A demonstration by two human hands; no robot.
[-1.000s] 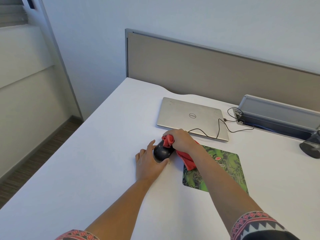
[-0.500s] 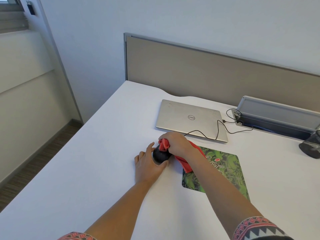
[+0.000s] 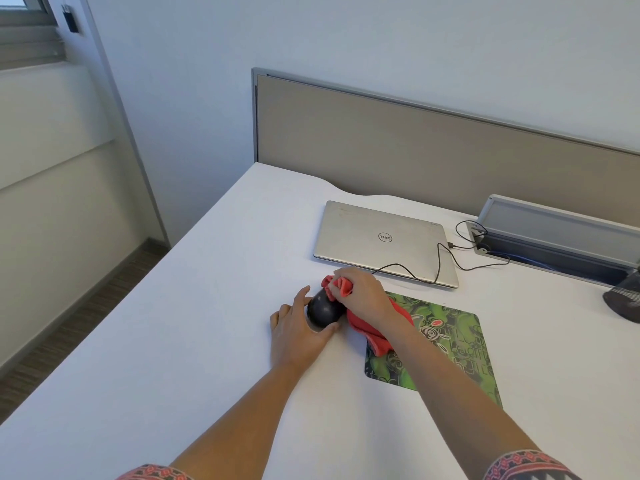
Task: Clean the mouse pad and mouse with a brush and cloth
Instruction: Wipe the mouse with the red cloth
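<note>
A black mouse (image 3: 323,310) rests on the white desk (image 3: 180,341), just left of the green patterned mouse pad (image 3: 450,344). My left hand (image 3: 298,332) grips the mouse from its left and near side, thumb and fingers around it. My right hand (image 3: 362,293) holds a bunched red cloth (image 3: 341,285) pressed against the mouse's far top. The cloth's loose end (image 3: 375,336) trails onto the pad's left edge. No brush is in view.
A closed silver laptop (image 3: 377,239) lies behind the hands, with a black cable (image 3: 440,261) running to a grey cable tray (image 3: 554,237) at the right. A dark object (image 3: 623,299) sits at the right edge. A beige partition (image 3: 415,143) bounds the desk's rear.
My right hand with the cloth has shifted slightly over the top of the mouse. The left hand keeps its grip in the same place. The camera has tilted a little.
</note>
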